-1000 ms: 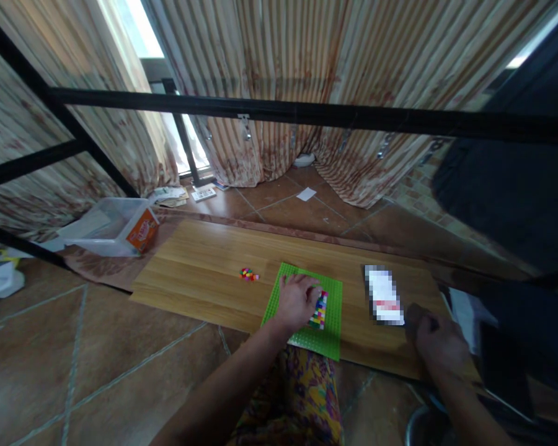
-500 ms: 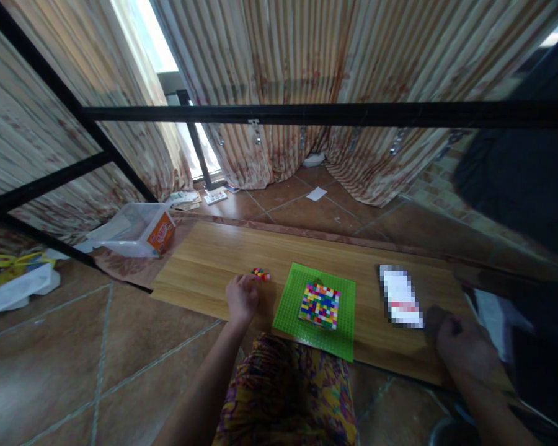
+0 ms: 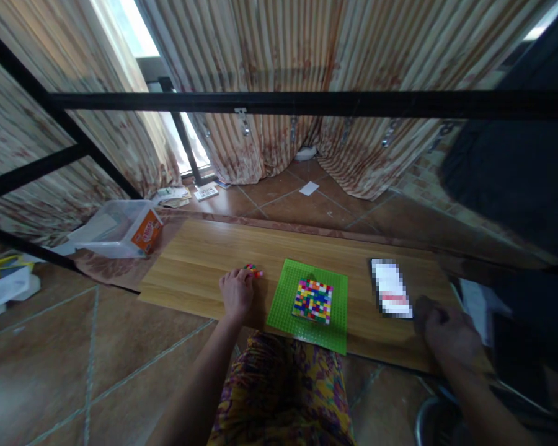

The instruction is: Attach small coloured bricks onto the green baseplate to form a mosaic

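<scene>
Several tiny red, yellow, green bricks (image 3: 254,270) lie heaped, left hand (image 3: 237,292) grip curled on them.

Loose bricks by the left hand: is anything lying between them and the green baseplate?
Nothing visible. The left hand has its fingertips at the loose bricks, and only bare wooden board separates that little pile from the near edge of the green baseplate.

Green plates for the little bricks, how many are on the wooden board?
1. The green plate lies on the wooden board, between the left hand and right hand, under a colourful brick square.
</scene>
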### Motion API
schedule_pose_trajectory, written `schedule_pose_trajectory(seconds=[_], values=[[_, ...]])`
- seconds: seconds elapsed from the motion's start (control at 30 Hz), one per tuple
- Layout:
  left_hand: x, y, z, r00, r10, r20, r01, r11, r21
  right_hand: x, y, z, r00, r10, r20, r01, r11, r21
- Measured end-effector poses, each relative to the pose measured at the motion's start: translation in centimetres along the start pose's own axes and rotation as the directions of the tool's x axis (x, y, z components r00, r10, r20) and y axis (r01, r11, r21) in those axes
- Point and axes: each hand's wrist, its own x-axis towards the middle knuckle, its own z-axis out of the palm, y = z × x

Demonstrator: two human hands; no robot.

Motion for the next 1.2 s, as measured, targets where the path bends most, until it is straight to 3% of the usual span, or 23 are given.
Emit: schedule_pose_trajectory(seconds=[0.1,0.2,0.27,0.4,0.6,0.77,1.2], values=[[0.1,0.2,-0.1,1.000,0.005,-0.007,-0.005,1.000,-0.024,0.0,-0.1,0.1,0.996,-0.051,-0.068,0.049,0.998,-0.042],[-0.6,1.4,-0.5,0.998,0.059,-0.015,-0.061,0.983,-0.172,-0.1,-0.2,0.2,0.994,-0.061,-0.091,0.057,0.998,-0.038],[-1.5,3.0,-1.0,0.986,0.164,-0.024,-0.164,0.943,-0.289,-0.2,-0.2,0.2,0.993,-0.062,-0.101,0.060,0.998,-0.024],[-3.5,7.5,-2.1,0.910,0.412,-0.043,-0.387,0.810,-0.440,-0.3,-0.4,0.0,0.993,-0.057,-0.102,0.057,0.998,-0.004],[-3.6,12.6,-2.3,0.846,0.530,0.059,-0.436,0.751,-0.495,-0.2,-0.4,0.0,0.991,-0.080,-0.106,0.082,0.997,0.012],[-2.7,13.9,-1.6,0.813,0.570,0.122,-0.464,0.759,-0.457,-0.1,-0.3,0.2,0.989,-0.073,-0.128,0.074,0.997,0.001],[-2.6,14.7,-1.5,0.834,0.533,0.144,-0.439,0.797,-0.414,-0.2,-0.2,0.5,0.983,-0.093,-0.160,0.098,0.995,0.023]])
